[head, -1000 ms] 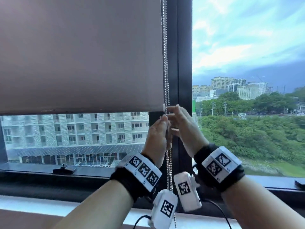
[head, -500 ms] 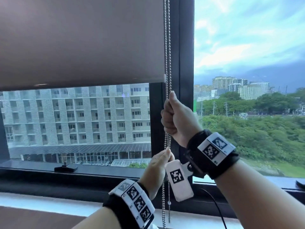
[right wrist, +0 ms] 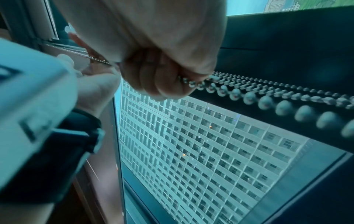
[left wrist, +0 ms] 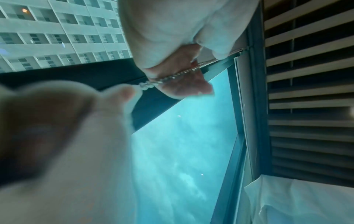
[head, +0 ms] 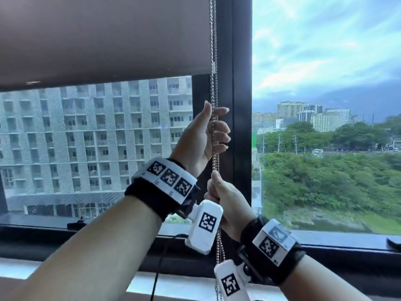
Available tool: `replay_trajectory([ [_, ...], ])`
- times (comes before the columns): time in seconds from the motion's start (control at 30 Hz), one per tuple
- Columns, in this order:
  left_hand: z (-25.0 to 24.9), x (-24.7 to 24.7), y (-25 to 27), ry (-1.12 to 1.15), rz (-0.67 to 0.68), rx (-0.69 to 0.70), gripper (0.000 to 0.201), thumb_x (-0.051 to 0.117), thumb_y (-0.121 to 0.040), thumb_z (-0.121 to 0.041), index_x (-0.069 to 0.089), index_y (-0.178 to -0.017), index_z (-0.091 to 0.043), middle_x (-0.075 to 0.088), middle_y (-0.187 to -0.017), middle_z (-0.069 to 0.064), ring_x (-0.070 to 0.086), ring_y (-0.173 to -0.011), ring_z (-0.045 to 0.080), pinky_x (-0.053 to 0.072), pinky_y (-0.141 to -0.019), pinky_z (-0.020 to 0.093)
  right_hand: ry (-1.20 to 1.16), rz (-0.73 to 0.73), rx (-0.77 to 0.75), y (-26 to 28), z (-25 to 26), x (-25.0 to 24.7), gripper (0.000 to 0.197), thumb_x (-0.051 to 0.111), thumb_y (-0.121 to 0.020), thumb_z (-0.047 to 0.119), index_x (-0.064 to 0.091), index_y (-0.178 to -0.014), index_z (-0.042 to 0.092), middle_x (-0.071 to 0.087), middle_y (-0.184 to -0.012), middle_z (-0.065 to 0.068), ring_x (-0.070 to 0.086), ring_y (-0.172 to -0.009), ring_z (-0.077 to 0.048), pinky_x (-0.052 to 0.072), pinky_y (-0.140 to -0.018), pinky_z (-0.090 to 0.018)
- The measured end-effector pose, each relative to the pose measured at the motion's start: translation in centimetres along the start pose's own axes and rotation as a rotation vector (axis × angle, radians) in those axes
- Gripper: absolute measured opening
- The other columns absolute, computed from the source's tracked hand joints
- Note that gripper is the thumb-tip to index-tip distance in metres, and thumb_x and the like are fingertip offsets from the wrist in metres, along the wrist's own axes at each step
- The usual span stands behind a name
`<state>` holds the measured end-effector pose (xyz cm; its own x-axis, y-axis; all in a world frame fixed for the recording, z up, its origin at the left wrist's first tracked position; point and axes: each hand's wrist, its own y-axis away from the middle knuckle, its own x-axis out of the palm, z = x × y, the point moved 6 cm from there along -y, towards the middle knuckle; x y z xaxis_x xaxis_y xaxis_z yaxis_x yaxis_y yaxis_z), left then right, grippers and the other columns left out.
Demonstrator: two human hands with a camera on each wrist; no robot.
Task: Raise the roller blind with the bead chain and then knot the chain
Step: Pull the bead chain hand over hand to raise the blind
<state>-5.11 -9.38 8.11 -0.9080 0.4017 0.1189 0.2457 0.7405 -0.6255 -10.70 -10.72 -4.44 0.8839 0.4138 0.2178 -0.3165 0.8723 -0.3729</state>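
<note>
The brown roller blind covers the upper part of the left window pane; its bottom edge sits about a quarter of the way down the head view. The metal bead chain hangs doubled in front of the dark window post. My left hand is the upper one, thumb pointing up and fingers curled round the chain. Just below it, my right hand grips the chain in a fist. Below that fist the beads run on downward, past the wrist cameras.
The dark window post stands right behind the chain. A dark sill runs below the glass with a small black object on it, and another dark object lies at the right edge. A slatted wall is to the side.
My right hand has pulled down from above to below. The left hand has moved up from low on the chain and closed on it higher. The blind's bottom edge has risen.
</note>
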Motion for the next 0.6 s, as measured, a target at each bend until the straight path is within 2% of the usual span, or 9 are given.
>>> replay_trajectory([
  [0.07, 0.4, 0.3, -0.2, -0.063, -0.062, 0.009, 0.043, 0.029, -0.099, -0.046, 0.051, -0.073, -0.019, 0.037, -0.050, -0.010, 0.028, -0.041, 0.004, 0.020, -0.039, 0.018, 0.037, -0.026, 0.022, 0.2, -1.1, -0.5, 0.046, 0.042, -0.092, 0.048, 0.036, -0.055, 0.021, 0.030, -0.051, 0.005, 0.028, -0.046, -0.011, 0.022, -0.049, -0.031],
  [0.13, 1.6, 0.4, 0.4, -0.147, -0.076, 0.019, 0.045, 0.028, -0.100, -0.042, 0.036, -0.061, -0.021, 0.029, -0.046, -0.012, 0.019, -0.039, 0.005, 0.012, -0.039, 0.020, 0.094, -0.026, 0.044, 0.5, -2.4, -1.1, 0.047, 0.041, -0.092, 0.049, 0.037, -0.055, 0.021, 0.032, -0.053, 0.004, 0.029, -0.048, -0.012, 0.024, -0.051, -0.031],
  [0.23, 3.2, 0.2, 1.5, -0.130, -0.059, 0.000, 0.046, 0.029, -0.101, -0.039, 0.029, -0.058, -0.021, 0.025, -0.047, -0.010, 0.016, -0.041, 0.007, 0.009, -0.041, 0.024, 0.177, 0.031, 0.102, 1.2, -3.6, -2.1, 0.046, 0.039, -0.089, 0.054, 0.041, -0.059, 0.019, 0.033, -0.051, 0.004, 0.025, -0.045, -0.012, 0.018, -0.046, -0.029],
  [0.3, 3.8, -0.1, 2.0, -0.083, -0.051, -0.018, 0.046, 0.029, -0.101, -0.037, 0.028, -0.058, -0.021, 0.023, -0.048, -0.008, 0.016, -0.042, 0.007, 0.007, -0.043, 0.027, 0.206, 0.088, 0.158, 1.4, -3.5, -2.6, 0.049, 0.033, -0.090, 0.056, 0.050, -0.070, 0.015, 0.045, -0.055, 0.000, 0.038, -0.047, -0.013, 0.030, -0.044, -0.023],
  [0.37, 4.2, -0.4, 2.4, -0.050, -0.045, -0.027, 0.045, 0.029, -0.101, -0.037, 0.027, -0.059, -0.021, 0.023, -0.048, -0.008, 0.016, -0.042, 0.007, 0.007, -0.044, 0.027, 0.177, 0.127, 0.163, 1.1, -2.4, -3.1, 0.057, 0.032, -0.085, 0.062, 0.058, -0.090, 0.011, 0.059, -0.071, -0.006, 0.055, -0.064, -0.018, 0.045, -0.059, -0.027],
  [0.43, 4.9, -0.7, 2.9, -0.030, -0.047, -0.043, 0.046, 0.029, -0.101, -0.037, 0.028, -0.058, -0.021, 0.024, -0.047, -0.008, 0.016, -0.041, 0.007, 0.009, -0.042, 0.026, 0.151, 0.129, 0.110, 0.2, -0.3, -3.4, 0.065, 0.034, -0.079, 0.065, 0.058, -0.103, 0.009, 0.062, -0.084, -0.008, 0.060, -0.077, -0.020, 0.048, -0.073, -0.033],
  [0.5, 6.0, -0.7, 3.7, -0.018, -0.045, -0.072, 0.046, 0.030, -0.100, -0.038, 0.030, -0.057, -0.021, 0.024, -0.047, -0.007, 0.016, -0.040, 0.008, 0.011, -0.039, 0.025, 0.154, 0.121, 0.029, -0.8, 2.6, -3.0, 0.068, 0.035, -0.079, 0.064, 0.057, -0.107, 0.006, 0.059, -0.085, -0.009, 0.059, -0.076, -0.018, 0.049, -0.077, -0.036],
  [0.6, 7.9, -0.7, 5.0, -0.027, -0.050, -0.143, 0.045, 0.032, -0.099, -0.040, 0.032, -0.058, -0.022, 0.024, -0.046, -0.008, 0.015, -0.038, 0.007, 0.011, -0.036, 0.021, 0.191, 0.111, -0.068, -2.0, 6.7, -1.5, 0.072, 0.037, -0.078, 0.059, 0.055, -0.117, 0.001, 0.061, -0.090, -0.012, 0.058, -0.078, -0.021, 0.048, -0.073, -0.033],
])
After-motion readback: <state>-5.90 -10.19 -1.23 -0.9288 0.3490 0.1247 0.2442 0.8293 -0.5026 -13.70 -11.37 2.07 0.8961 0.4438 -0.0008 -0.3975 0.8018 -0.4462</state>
